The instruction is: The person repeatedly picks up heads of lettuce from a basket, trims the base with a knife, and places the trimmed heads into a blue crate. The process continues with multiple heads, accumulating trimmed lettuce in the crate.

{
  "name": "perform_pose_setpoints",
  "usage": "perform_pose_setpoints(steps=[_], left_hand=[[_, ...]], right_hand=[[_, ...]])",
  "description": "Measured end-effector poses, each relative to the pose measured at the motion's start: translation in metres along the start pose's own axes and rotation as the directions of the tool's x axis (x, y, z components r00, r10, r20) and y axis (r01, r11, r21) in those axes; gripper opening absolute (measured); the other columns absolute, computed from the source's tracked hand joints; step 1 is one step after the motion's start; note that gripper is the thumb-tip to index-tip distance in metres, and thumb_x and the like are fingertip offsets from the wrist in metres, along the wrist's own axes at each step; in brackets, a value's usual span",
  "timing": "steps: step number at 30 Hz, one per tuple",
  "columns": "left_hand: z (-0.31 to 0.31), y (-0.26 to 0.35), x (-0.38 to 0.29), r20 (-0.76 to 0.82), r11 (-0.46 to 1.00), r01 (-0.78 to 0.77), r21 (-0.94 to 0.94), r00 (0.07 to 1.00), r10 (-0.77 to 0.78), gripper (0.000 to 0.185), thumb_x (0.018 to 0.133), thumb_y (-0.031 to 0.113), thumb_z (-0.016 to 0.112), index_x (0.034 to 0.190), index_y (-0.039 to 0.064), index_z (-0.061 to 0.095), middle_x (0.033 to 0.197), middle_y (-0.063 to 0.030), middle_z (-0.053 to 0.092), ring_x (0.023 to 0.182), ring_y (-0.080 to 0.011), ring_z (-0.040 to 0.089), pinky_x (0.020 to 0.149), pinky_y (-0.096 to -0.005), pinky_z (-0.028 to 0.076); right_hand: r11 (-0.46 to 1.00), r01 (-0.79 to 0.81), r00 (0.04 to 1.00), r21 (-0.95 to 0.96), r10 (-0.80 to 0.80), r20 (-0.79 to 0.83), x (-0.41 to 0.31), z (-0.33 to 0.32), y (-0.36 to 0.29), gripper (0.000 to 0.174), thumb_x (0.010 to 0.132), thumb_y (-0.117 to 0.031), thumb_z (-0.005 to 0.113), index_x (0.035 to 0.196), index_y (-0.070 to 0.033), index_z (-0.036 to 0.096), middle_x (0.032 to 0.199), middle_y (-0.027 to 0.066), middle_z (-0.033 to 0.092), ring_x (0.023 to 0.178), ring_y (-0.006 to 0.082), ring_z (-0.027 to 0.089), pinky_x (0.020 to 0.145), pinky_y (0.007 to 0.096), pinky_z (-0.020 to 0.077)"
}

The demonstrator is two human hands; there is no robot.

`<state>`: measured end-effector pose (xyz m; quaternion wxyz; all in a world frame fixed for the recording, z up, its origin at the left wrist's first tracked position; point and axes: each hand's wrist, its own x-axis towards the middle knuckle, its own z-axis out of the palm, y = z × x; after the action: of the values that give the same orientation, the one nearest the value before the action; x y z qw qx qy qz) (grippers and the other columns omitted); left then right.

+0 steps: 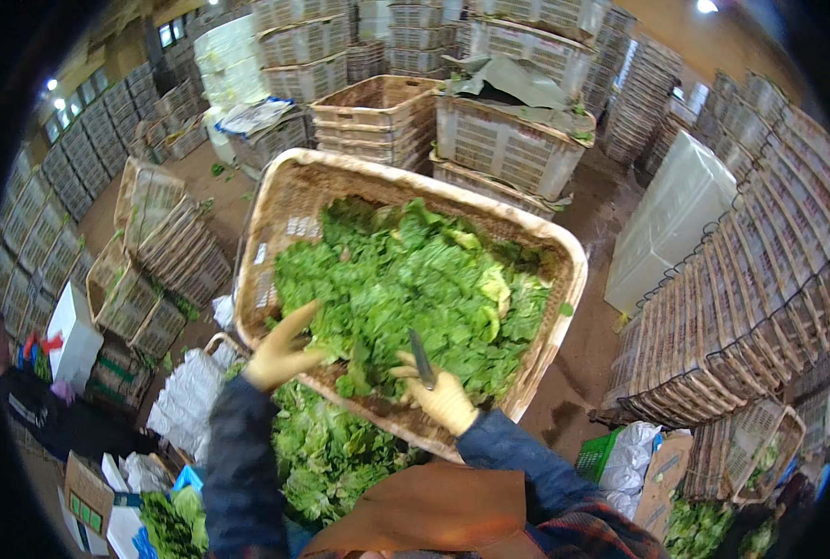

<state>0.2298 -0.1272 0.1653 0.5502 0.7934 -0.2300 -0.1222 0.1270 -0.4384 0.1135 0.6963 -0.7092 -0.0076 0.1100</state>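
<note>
A large, dirty plastic crate [387, 178] lies before me, heaped with green leafy vegetables [394, 279], a few leaves yellowish. My left hand [285, 349], in a pale yellow glove, is at the crate's near left side with its fingers spread beside the leaves. My right hand [437, 395], gloved alike, is over the near part of the crate and holds a knife [421, 358], whose dark blade points up and away over the greens. More leafy greens [324, 454] lie below the crate's near edge, close to my body.
Stacked crates stand beyond [380, 115] and at the left [180, 237]. A tall crate stack [722, 328] and a white foam block [670, 223] flank the right. White bags [191, 398] lie at the near left. A person in dark clothing [65, 419] is at the far left.
</note>
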Motion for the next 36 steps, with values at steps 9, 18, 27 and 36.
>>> perform_pose_setpoints(steps=[9, 18, 27, 36], left_hand=[[0.197, 0.030, 0.286, -0.248, 0.687, 0.341, 0.641, 0.940, -0.234, 0.133, 0.061, 0.065, 0.086, 0.157, -0.002, 0.023, 0.163, -0.0244, 0.024, 0.154, -0.0402, 0.013, 0.120, -0.0604, 0.025], [0.215, -0.049, 0.224, -0.483, 0.940, 0.253, 0.229, 0.868, -0.115, 0.110, 0.068, 0.034, 0.087, 0.155, 0.004, 0.027, 0.155, -0.0226, 0.038, 0.143, -0.0366, 0.039, 0.115, -0.0462, 0.039], [0.196, -0.064, 0.221, -0.070, -0.269, -0.219, -0.938, 0.880, -0.470, 0.051, 0.102, 0.045, 0.050, 0.144, 0.016, 0.046, 0.149, -0.0036, 0.052, 0.138, -0.0232, 0.045, 0.120, -0.0512, 0.031], [0.193, -0.075, 0.219, -0.250, 0.412, -0.097, -0.906, 0.908, -0.336, 0.064, 0.082, 0.021, 0.080, 0.138, 0.010, 0.052, 0.133, -0.0092, 0.063, 0.122, -0.0229, 0.059, 0.105, -0.0378, 0.048]], right_hand=[[0.544, -0.274, 0.750, -0.793, -0.395, -0.530, 0.115, -0.121, -0.068, 0.056, 0.085, -0.007, 0.062, 0.139, 0.000, 0.049, 0.119, 0.0220, 0.065, 0.095, 0.0359, 0.069, 0.080, 0.0424, 0.0585], [0.644, -0.226, 0.816, -0.731, -0.285, -0.503, 0.140, -0.075, -0.051, 0.089, 0.078, -0.011, 0.062, 0.158, -0.002, 0.024, 0.164, 0.0221, 0.025, 0.128, 0.0397, 0.057, 0.090, 0.0410, 0.0565], [0.799, 0.160, 0.934, -0.580, -0.313, -0.173, 0.099, -0.069, -0.071, 0.061, 0.084, 0.008, 0.052, 0.142, -0.007, 0.054, 0.138, 0.0170, 0.061, 0.126, 0.0309, 0.061, 0.107, 0.0353, 0.0482], [0.714, -0.362, 0.876, -0.599, 0.042, -0.480, 0.144, -0.097, -0.058, 0.077, 0.081, -0.008, 0.061, 0.155, -0.013, 0.038, 0.114, 0.0259, 0.068, 0.103, 0.0411, 0.067, 0.086, 0.0462, 0.0547]])
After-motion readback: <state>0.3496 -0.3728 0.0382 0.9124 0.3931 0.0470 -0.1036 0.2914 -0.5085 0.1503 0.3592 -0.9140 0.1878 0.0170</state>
